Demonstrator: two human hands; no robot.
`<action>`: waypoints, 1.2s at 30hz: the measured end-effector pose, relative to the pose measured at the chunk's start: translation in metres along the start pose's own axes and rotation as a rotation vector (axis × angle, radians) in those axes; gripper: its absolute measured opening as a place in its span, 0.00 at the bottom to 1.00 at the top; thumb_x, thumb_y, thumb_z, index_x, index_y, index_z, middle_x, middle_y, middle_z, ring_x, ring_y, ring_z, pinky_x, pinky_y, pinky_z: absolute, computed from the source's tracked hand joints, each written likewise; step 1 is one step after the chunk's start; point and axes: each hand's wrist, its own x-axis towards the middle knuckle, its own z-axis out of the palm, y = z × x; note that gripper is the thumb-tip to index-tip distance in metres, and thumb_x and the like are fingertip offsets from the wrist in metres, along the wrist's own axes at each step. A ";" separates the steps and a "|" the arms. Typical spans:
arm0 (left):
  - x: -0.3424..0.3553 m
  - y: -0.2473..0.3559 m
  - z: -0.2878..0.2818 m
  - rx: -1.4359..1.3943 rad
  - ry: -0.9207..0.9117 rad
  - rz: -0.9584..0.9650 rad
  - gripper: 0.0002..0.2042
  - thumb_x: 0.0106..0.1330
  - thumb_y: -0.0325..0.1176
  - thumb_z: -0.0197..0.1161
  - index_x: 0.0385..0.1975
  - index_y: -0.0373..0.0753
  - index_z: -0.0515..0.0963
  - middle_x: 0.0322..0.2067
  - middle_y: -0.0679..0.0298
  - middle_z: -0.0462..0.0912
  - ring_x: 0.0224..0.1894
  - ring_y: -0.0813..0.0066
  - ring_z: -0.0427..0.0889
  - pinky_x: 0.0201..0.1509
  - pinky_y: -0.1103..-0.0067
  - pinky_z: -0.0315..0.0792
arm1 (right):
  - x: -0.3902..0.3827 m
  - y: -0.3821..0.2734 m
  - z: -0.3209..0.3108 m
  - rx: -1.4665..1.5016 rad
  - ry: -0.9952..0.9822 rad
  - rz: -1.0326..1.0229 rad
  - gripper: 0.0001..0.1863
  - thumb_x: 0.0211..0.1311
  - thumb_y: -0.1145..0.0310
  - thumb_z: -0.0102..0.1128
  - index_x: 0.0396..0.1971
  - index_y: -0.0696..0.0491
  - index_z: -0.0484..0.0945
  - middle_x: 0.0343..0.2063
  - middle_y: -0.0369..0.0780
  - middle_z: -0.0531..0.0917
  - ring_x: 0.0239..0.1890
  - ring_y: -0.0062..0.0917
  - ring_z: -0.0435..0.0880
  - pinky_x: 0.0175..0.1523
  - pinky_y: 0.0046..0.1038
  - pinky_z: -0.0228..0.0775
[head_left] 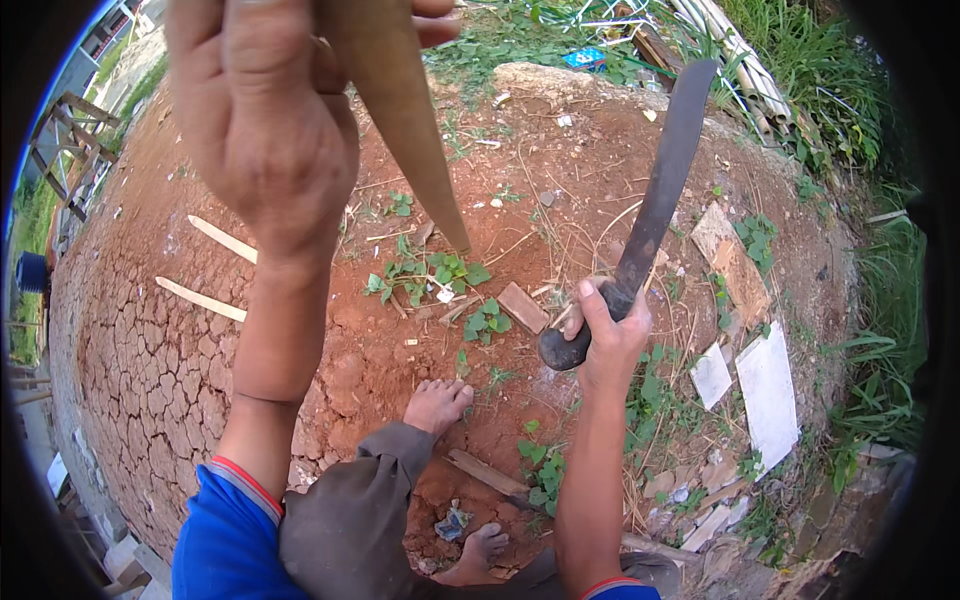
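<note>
My left hand [275, 135] is raised close in front of me at the upper left, its fingers wrapped round a wooden stake [400, 110]. The stake tapers to a sharp point that slants down to the right; its upper part runs out of the picture. In my right hand [612, 340] is a machete [670, 170], gripped by its dark, knobbed handle. Its broad dark blade points up and away, apart from the stake. Beyond my left forearm, two pale pointed stakes lie on the cracked earth, an upper stake [225, 240] and a lower stake [203, 299].
My bare feet, including the left foot [440, 405], rest on reddish soil. Around lie a short wood block [522, 307], a plywood scrap [732, 265] and white board pieces [768, 400]. Poles [735, 50] and a blue packet [585, 60] lie at the far right; a wooden frame [72, 150] stands far left.
</note>
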 end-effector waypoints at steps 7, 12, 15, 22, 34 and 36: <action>0.007 0.016 -0.051 -0.224 0.132 -0.129 0.14 0.76 0.41 0.53 0.49 0.37 0.75 0.48 0.57 0.77 0.42 0.63 0.74 0.38 0.72 0.70 | -0.105 0.095 -0.123 -0.341 0.221 0.360 0.09 0.67 0.70 0.65 0.34 0.57 0.73 0.14 0.34 0.76 0.13 0.17 0.73 0.18 0.23 0.65; -0.022 -0.019 0.004 -0.212 0.300 -0.173 0.18 0.76 0.47 0.50 0.51 0.36 0.73 0.46 0.57 0.78 0.39 0.65 0.76 0.36 0.73 0.71 | -0.140 0.101 -0.123 -0.372 0.206 0.437 0.08 0.69 0.70 0.61 0.34 0.56 0.72 0.16 0.33 0.75 0.13 0.16 0.73 0.18 0.22 0.65; -0.034 -0.035 0.037 -0.018 0.417 -0.252 0.23 0.79 0.51 0.48 0.55 0.35 0.69 0.46 0.55 0.79 0.34 0.68 0.76 0.34 0.77 0.71 | -0.132 0.080 -0.097 -0.470 0.204 0.482 0.10 0.70 0.68 0.59 0.32 0.56 0.71 0.17 0.34 0.77 0.14 0.17 0.75 0.20 0.22 0.67; -0.035 -0.032 0.045 0.244 0.329 -0.190 0.21 0.81 0.47 0.50 0.57 0.34 0.65 0.33 0.59 0.75 0.26 0.77 0.71 0.30 0.82 0.70 | -0.095 -0.008 0.011 -0.495 -0.232 -0.016 0.22 0.65 0.66 0.65 0.55 0.61 0.75 0.27 0.46 0.84 0.30 0.36 0.87 0.38 0.36 0.79; -0.043 -0.023 0.016 0.283 0.378 -0.195 0.23 0.79 0.51 0.51 0.56 0.35 0.63 0.28 0.66 0.66 0.22 0.80 0.65 0.29 0.83 0.63 | -0.086 0.118 -0.079 -0.974 -0.168 0.564 0.28 0.63 0.56 0.60 0.58 0.57 0.76 0.41 0.53 0.86 0.44 0.49 0.86 0.52 0.44 0.77; -0.043 -0.026 0.015 0.264 0.335 -0.188 0.22 0.80 0.51 0.50 0.56 0.36 0.63 0.28 0.65 0.66 0.23 0.79 0.65 0.30 0.83 0.63 | -0.098 0.122 -0.073 -0.838 -0.231 0.390 0.27 0.63 0.57 0.61 0.58 0.57 0.77 0.40 0.52 0.87 0.43 0.50 0.86 0.52 0.45 0.77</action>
